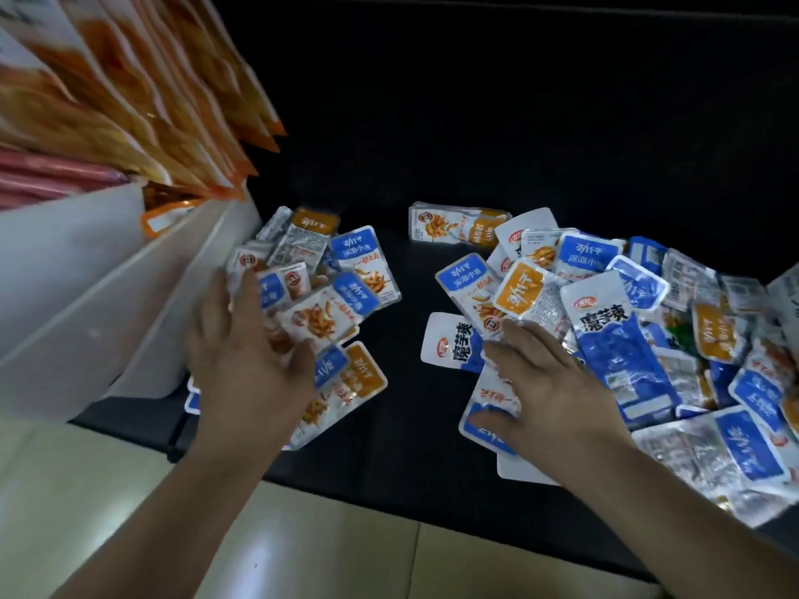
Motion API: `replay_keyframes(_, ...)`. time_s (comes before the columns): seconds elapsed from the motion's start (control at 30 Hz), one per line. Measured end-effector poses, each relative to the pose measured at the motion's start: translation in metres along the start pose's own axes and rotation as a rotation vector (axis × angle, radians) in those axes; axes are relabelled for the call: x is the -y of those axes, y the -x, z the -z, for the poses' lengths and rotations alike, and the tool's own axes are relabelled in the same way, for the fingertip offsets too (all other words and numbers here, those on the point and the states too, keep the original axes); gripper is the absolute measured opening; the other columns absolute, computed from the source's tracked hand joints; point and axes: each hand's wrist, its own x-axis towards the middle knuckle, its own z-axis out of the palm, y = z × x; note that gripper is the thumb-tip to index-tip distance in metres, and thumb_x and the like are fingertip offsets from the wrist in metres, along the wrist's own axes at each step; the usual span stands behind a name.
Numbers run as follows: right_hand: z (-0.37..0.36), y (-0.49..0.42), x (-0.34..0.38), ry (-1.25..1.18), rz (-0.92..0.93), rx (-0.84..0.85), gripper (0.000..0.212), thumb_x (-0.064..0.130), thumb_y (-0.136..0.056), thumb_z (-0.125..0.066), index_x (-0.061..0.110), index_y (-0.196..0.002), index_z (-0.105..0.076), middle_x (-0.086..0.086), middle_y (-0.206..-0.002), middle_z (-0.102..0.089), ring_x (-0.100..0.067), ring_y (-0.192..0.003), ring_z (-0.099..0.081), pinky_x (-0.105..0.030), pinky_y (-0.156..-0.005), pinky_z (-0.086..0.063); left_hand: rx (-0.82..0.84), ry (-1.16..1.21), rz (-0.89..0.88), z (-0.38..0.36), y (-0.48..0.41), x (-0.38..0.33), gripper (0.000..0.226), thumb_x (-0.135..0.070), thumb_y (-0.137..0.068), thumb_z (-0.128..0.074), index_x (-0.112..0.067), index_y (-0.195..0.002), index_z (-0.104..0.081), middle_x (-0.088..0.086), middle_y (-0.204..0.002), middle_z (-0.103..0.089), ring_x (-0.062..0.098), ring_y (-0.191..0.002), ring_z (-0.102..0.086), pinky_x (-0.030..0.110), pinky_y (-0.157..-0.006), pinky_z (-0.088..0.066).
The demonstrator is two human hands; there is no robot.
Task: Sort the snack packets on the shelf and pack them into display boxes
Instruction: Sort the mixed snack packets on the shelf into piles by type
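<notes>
Left hand (250, 361): fingers spread, resting on the left heap of small blue, orange and white foil snack packets (363, 252), gripping none. Right hand (557, 391): fingers flat on the larger right heap (618, 352). Both heaps lie on the black shelf (410, 425). Step judged: sorting. Next move: gather one variety, then load the white display boxes (65, 270) at left.

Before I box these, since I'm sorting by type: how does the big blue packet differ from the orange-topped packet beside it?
The big blue packet is larger; the orange-topped packet smaller. The big blue packet is mostly blue; the orange-topped packet orange and silver. Both lie flat, ungripped.
</notes>
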Motion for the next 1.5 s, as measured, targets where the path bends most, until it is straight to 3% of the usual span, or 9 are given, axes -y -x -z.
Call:
replay_keyframes(0.1,0.0,0.005,-0.008,-0.22,0.011,-0.225,0.06,0.048,-0.074,-0.087,0.016,-0.123,-0.072,-0.004,-0.142,-0.058,-0.025,-0.123,-0.062,-0.042,-0.071,-0.062,0.177,0.152,-0.196,-0.027,0.037,-0.03,0.047,-0.03,-0.09,-0.074,-0.021,-0.134,-0.061,0.002,-0.144,-0.054,0.026,-0.133,-0.05,0.054,-0.105,-0.051)
replay_keyframes(0.23,0.011,0.009,-0.018,-0.23,0.036,-0.487,0.037,0.026,-0.088,-0.077,0.01,-0.121,-0.074,-0.013,-0.14,-0.058,-0.037,-0.124,-0.06,-0.05,-0.09,-0.058,0.446,0.182,-0.291,-0.072,0.074,-0.083,0.052,-0.06,-0.088,-0.061,-0.031,-0.132,-0.06,-0.01,-0.125,-0.059,0.014,-0.114,-0.052,0.039,-0.096,-0.051)
replay_keyframes(0.4,0.014,0.016,-0.059,-0.128,-0.333,-0.292,0.063,0.039,-0.086,-0.073,0.028,-0.145,-0.056,-0.017,-0.158,-0.039,-0.046,-0.145,-0.034,-0.066,-0.112,-0.038,0.522,0.096,-0.218,-0.091,0.072,-0.117,0.065,-0.065,-0.075,-0.075,-0.033,-0.128,-0.053,-0.012,-0.12,-0.057,0.014,-0.111,-0.054,0.038,-0.092,-0.048)
replay_keyframes(0.57,0.018,0.023,-0.083,-0.222,-0.364,-0.317,0.058,0.032,-0.084,-0.081,0.025,-0.139,-0.062,-0.007,-0.135,-0.059,-0.041,-0.126,-0.054,-0.057,-0.085,-0.057,0.672,0.43,0.009,-0.08,0.066,-0.111,0.031,-0.037,-0.087,-0.079,-0.033,-0.112,-0.06,-0.017,-0.098,-0.073,-0.005,-0.089,-0.069,0.026,-0.075,-0.057)
replay_keyframes(0.77,0.029,0.019,-0.089,-0.286,-0.325,-0.513,0.046,0.005,-0.087,-0.078,0.015,-0.13,-0.065,-0.004,-0.117,-0.05,-0.029,-0.088,-0.057,-0.032,-0.062,-0.045,0.395,0.651,0.182,-0.046,0.071,-0.098,0.013,-0.017,-0.102,-0.062,-0.024,-0.113,-0.058,-0.006,-0.086,-0.067,-0.006,-0.069,-0.063,0.008,-0.057,-0.045)
replay_keyframes(0.9,0.063,0.013,-0.052,-0.719,-0.402,-0.504,0.027,0.013,-0.095,-0.071,0.031,-0.115,-0.069,0.008,-0.105,-0.058,-0.008,-0.079,-0.058,-0.011,-0.053,-0.045,0.347,0.809,0.197,-0.036,0.072,-0.106,0.014,-0.014,-0.103,-0.059,-0.027,-0.107,-0.059,-0.01,-0.082,-0.064,-0.004,-0.064,-0.06,0.01,-0.056,-0.043)
replay_keyframes(1.07,0.059,0.007,0.015,-1.074,-0.45,-0.34,0.026,0.019,-0.082,-0.085,0.036,-0.097,-0.071,0.01,-0.083,-0.068,-0.011,-0.068,-0.066,-0.03,-0.061,-0.056,0.52,1.087,0.394,-0.037,0.079,-0.125,0.018,-0.012,-0.105,-0.056,-0.018,-0.105,-0.072,-0.002,-0.091,-0.079,0.015,-0.078,-0.075,0.031,-0.062,-0.058)
replay_keyframes(1.3,0.045,-0.004,0.045,-0.968,-0.407,-0.279,0.041,0.024,-0.077,-0.088,0.033,-0.109,-0.064,0.009,-0.077,-0.066,-0.003,-0.076,-0.065,-0.015,-0.063,-0.051,0.517,1.106,0.362,-0.034,0.079,-0.102,0.02,-0.012,-0.103,-0.063,-0.022,-0.117,-0.072,0.004,-0.11,-0.078,0.027,-0.104,-0.074,0.047,-0.09,-0.06)
replay_keyframes(1.5,0.053,-0.007,0.021,-0.938,-0.43,-0.346,0.038,0.015,-0.089,-0.078,0.032,-0.118,-0.059,0.001,-0.086,-0.061,-0.003,-0.066,-0.064,-0.011,-0.05,-0.046,0.459,1.043,0.403,-0.031,0.069,-0.082,0.013,-0.013,-0.102,-0.063,-0.021,-0.108,-0.07,-0.009,-0.091,-0.079,0.004,-0.081,-0.073,0.018,-0.064,-0.055)
